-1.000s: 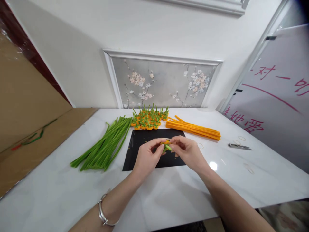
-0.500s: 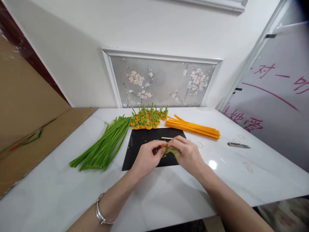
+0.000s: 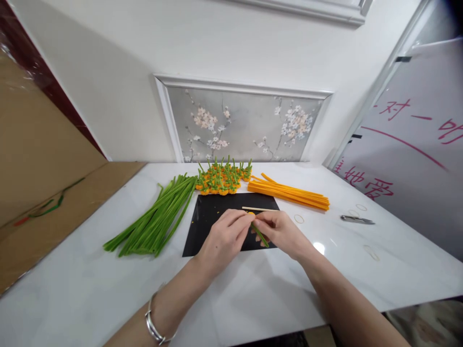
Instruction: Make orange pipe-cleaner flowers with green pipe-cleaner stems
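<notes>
Over a black mat [image 3: 206,226] my two hands meet at a small orange pipe-cleaner flower [image 3: 251,213] with a green stem [image 3: 261,236]. My left hand [image 3: 226,233] is closed around the flower, its fingers covering most of the orange. Thumb and fingers of my right hand [image 3: 280,232] pinch the green piece just beneath the flower; the stem slants down toward me. Behind the hands a thin wooden stick [image 3: 258,209] lies on the mat. Many finished-looking orange flowers with green stems [image 3: 222,178] stand in a cluster at the back.
Green pipe cleaners [image 3: 155,217] lie in a bundle at left, orange pipe cleaners [image 3: 289,192] at back right. Small scissors-like snips [image 3: 356,220] and thin rubber bands [image 3: 299,219] rest on the white table [image 3: 90,294]. Cardboard [image 3: 47,135] borders the left; a written-on whiteboard [image 3: 408,144] stands right.
The flower has been turned, so its green stem now points down toward me. My left hand has rolled over it, and my right hand has shifted lower, uncovering more of the stick.
</notes>
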`<action>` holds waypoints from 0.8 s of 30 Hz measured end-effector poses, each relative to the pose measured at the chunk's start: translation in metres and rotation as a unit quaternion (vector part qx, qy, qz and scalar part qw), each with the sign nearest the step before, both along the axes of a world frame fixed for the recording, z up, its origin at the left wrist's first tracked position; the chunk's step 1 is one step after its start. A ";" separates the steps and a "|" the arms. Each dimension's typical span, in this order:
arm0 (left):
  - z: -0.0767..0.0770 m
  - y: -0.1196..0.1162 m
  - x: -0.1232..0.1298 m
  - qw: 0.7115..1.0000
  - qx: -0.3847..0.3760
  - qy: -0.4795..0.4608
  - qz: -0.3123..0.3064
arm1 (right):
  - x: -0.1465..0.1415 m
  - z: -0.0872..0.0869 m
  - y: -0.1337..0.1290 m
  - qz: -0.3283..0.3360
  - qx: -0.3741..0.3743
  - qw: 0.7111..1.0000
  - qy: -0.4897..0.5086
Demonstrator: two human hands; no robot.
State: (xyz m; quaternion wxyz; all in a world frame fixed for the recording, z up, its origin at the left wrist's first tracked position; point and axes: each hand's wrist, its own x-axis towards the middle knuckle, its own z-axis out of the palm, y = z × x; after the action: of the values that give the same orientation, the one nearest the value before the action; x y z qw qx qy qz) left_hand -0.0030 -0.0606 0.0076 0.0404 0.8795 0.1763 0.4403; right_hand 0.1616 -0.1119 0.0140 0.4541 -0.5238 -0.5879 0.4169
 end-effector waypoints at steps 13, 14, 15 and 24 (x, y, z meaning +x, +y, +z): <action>0.008 -0.002 0.008 0.840 -0.527 -0.118 -0.045 | 0.001 -0.008 -0.004 -0.106 0.342 0.763 -0.538; 0.010 -0.002 0.008 0.824 -0.549 -0.129 -0.048 | 0.001 -0.007 -0.004 -0.106 0.346 0.749 -0.556; 0.011 -0.003 0.008 0.812 -0.565 -0.136 -0.052 | 0.001 -0.006 -0.004 -0.105 0.348 0.738 -0.568; 0.015 -0.001 0.005 0.752 -0.629 -0.177 -0.084 | 0.007 -0.005 0.001 -0.137 0.350 0.809 -0.452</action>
State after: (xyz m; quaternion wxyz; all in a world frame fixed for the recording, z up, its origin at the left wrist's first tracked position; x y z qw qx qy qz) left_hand 0.0020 -0.0612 0.0223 0.6516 0.5730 0.3284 0.3731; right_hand 0.1690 -0.1110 0.0094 0.3417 -0.5336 -0.7553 -0.1676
